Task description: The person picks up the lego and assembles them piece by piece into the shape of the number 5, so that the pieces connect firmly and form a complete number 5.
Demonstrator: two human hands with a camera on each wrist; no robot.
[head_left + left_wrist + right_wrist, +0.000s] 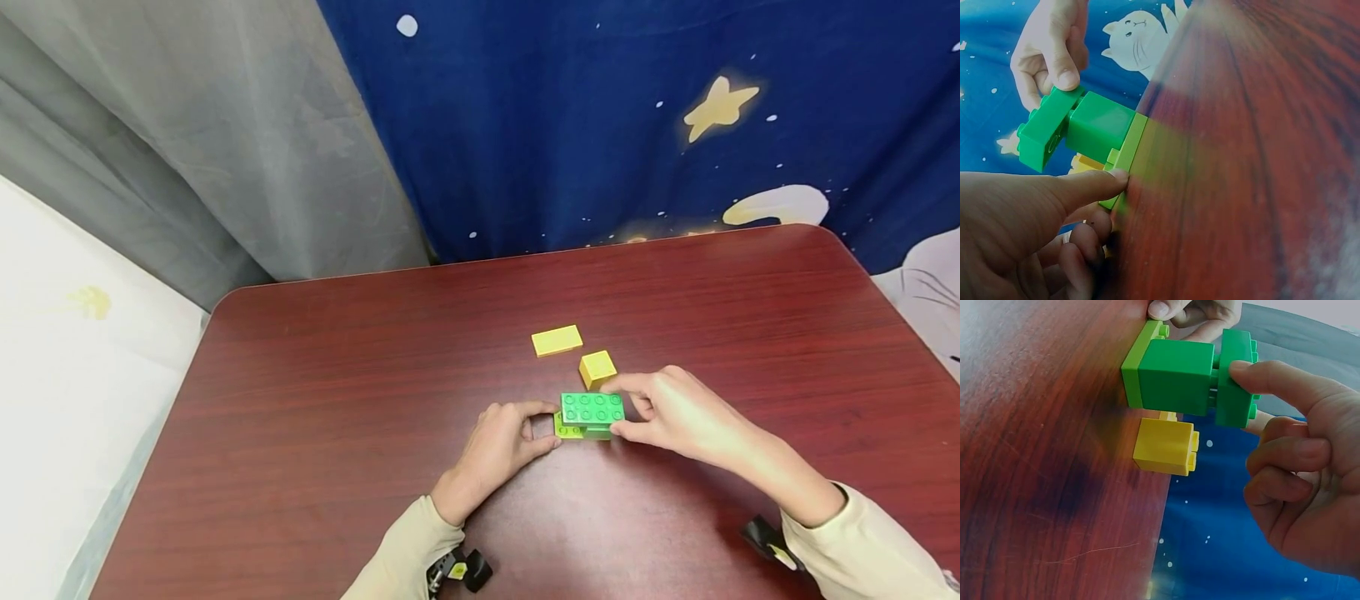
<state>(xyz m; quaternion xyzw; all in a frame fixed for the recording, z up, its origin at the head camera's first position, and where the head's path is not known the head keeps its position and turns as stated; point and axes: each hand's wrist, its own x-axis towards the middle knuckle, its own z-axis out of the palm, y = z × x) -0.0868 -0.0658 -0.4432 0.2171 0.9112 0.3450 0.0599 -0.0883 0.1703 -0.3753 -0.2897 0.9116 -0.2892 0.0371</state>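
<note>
My left hand [495, 437] pinches the left end of a lime green building plate [1132, 140] that lies flat on the table. On the plate's other end stands a green cube-shaped building block [1175, 378]. My right hand [678, 417] pinches a flatter, longer green building brick [592, 408] by its right end, thumb and forefinger on opposite sides. This brick is over the cube, slightly tilted, with a narrow gap showing the cube's studs. It hides much of the cube in the head view. A yellow block [597, 367] stands just behind the right fingertips.
A flat yellow piece [557, 341] lies behind the yellow block on the dark red wooden table [337, 400]. Blue patterned cloth [562, 125] and grey cloth [300, 150] hang beyond the table's far edge.
</note>
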